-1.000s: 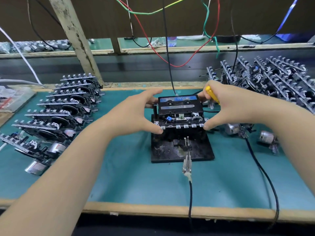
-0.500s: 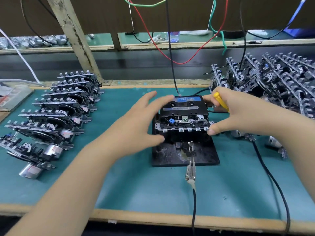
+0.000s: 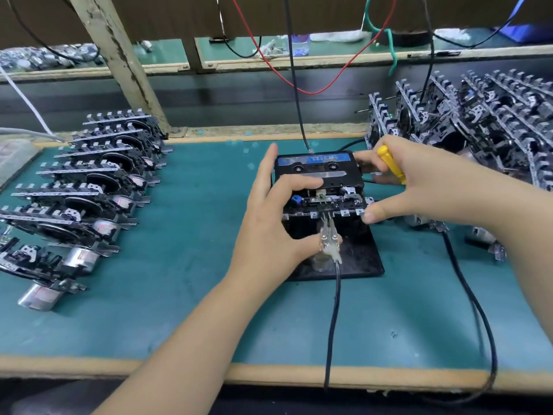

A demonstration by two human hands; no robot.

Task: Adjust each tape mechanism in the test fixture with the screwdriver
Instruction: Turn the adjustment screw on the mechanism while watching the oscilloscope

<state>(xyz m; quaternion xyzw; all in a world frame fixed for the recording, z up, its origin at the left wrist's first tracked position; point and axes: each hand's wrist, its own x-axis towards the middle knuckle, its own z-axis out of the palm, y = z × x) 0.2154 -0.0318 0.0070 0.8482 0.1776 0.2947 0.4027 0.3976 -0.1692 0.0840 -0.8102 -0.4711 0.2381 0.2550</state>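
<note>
From the head view, the mechanism (image 3: 324, 202) sits in the fixture (image 3: 353, 259), a black block at the middle of the green mat (image 3: 194, 295), with a black cassette (image 3: 317, 170) lying on top of it. The left hand (image 3: 269, 229) lies over the mechanism's left front, forefinger laid across the cassette's near edge and thumb pressing a clear clip (image 3: 329, 244) with a black cable against the front. The right hand (image 3: 419, 187) carries the screwdriver (image 3: 390, 164), its yellow handle tucked under curled fingers, while its thumb presses the mechanism's right front corner; the tip is hidden. The mechanism looks light but stiff: a thin metal chassis with small tabs, springs and a blue part that would probably bend or snag, so the plain side edges seem the safest hold, away from the head and levers. The screwdriver is slim and smooth, likely easy to let slip, and best turned by fingertip. The cassette bears a blue label whose print is too blurred to read; no brand shows. More mechanisms stand in a left row (image 3: 89, 181) and a right pile (image 3: 478, 121).
</note>
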